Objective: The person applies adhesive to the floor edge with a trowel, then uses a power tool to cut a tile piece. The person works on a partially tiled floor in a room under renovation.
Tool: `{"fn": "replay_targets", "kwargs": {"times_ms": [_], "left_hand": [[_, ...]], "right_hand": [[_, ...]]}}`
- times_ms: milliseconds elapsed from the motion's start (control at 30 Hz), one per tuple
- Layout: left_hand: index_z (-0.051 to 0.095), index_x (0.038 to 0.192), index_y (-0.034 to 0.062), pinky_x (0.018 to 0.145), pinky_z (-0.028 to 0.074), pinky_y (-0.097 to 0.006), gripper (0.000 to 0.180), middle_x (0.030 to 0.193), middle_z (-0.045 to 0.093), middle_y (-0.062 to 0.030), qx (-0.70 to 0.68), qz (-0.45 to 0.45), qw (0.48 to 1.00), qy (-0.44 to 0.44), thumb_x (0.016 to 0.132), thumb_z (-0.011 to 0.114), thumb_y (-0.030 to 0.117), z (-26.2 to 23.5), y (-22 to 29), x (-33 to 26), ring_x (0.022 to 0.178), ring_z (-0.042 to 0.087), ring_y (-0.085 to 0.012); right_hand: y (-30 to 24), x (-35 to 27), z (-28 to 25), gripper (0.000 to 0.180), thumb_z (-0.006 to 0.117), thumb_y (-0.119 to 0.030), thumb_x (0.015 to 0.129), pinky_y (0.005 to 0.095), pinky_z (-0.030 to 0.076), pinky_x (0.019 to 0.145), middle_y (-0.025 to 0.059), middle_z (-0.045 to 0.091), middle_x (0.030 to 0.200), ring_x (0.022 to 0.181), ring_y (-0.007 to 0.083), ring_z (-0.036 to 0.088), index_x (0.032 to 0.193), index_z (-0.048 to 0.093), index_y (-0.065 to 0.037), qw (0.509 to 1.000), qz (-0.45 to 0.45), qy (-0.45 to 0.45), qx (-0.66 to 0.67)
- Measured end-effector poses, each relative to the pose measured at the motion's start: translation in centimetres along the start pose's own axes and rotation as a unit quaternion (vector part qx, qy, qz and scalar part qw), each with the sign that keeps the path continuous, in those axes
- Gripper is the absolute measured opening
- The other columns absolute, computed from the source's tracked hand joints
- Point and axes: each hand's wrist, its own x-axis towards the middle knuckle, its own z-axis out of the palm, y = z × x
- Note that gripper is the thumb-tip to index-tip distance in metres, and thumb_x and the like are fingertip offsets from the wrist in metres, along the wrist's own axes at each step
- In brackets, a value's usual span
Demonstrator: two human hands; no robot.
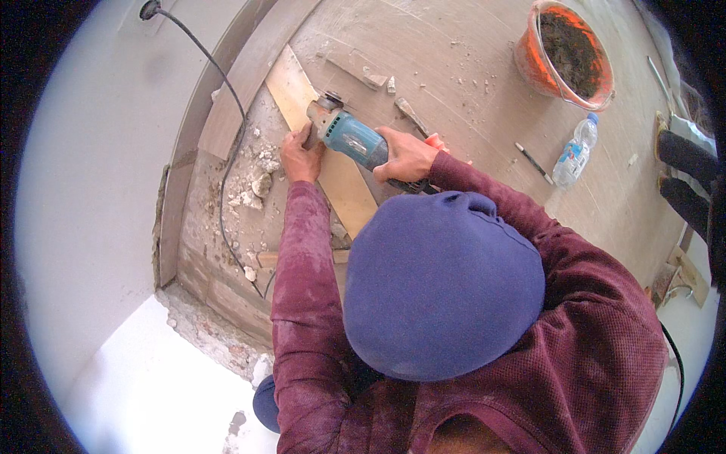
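Observation:
My right hand is wrapped round the body of a teal angle grinder. The grinder's head and disc lie over a long tan plank, wood or tile I cannot tell. Beside the grinder's head, my left hand is closed at the plank's left edge; its fingertips are partly hidden. Whether the disc touches the plank cannot be made out. Between my maroon sleeves, a large rounded shape in blue cloth covers part of the floor and my right arm.
Pale rubble and a black cable lie left, beside the wall. An orange bucket of dark mix stands far right, near a water bottle, a marker and a flat-bladed tool. Another person's dark-clothed legs show at right.

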Motion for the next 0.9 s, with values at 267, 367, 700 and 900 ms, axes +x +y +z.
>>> {"fn": "replay_targets", "kwargs": {"times_ms": [267, 367, 700, 900], "left_hand": [[0.07, 0.113, 0.0107, 0.083, 0.05, -0.037, 0.046, 0.098, 0.065, -0.0128, 0.011, -0.009, 1.0, -0.005, 0.068, 0.08, 0.011, 0.0, 0.6, -0.1, 0.091, 0.064, -0.0293], [0.071, 0.111, 0.0086, 0.081, 0.051, -0.037, 0.044, 0.098, 0.066, -0.013, 0.015, -0.003, 1.0, 0.006, 0.067, 0.08, 0.011, -0.1, 0.8, -0.3, 0.089, 0.064, -0.0287], [0.071, 0.107, 0.0064, 0.079, 0.051, -0.036, 0.044, 0.096, 0.066, -0.0119, -0.008, -0.014, 1.0, 0.012, 0.064, 0.081, 0.009, 0.5, 0.0, -0.3, 0.088, 0.064, -0.0275], [0.07, 0.113, 0.0079, 0.081, 0.051, -0.035, 0.05, 0.1, 0.066, -0.0119, -0.008, -0.026, 1.0, 0.004, 0.064, 0.082, 0.007, 0.2, 0.5, -0.4, 0.09, 0.064, -0.0266]], "right_hand": [[-0.4, 1.2, 0.0, 0.078, 0.074, -0.027, 0.061, 0.0371, 0.047, 0.089, 0.023, 0.062, 0.109, 0.102, 0.0328, 0.061, 0.128, 0.048, 0.005, 1.0, 0.004, 0.003, 0.007], [-0.9, 1.3, -0.3, 0.078, 0.074, -0.026, 0.061, 0.0369, 0.047, 0.09, 0.0229, 0.062, 0.109, 0.102, 0.0323, 0.061, 0.128, 0.048, 0.005, 1.0, 0.004, -0.001, 0.0], [-0.7, 2.1, -0.3, 0.08, 0.075, -0.026, 0.062, 0.0379, 0.048, 0.088, 0.0237, 0.062, 0.108, 0.101, 0.0325, 0.061, 0.13, 0.045, 0.005, 1.0, 0.001, -0.012, -0.007], [-0.7, 1.4, -0.2, 0.073, 0.076, -0.029, 0.06, 0.0405, 0.049, 0.085, 0.0245, 0.063, 0.104, 0.099, 0.0353, 0.062, 0.12, 0.051, 0.004, 1.0, -0.015, 0.01, 0.006]]}}
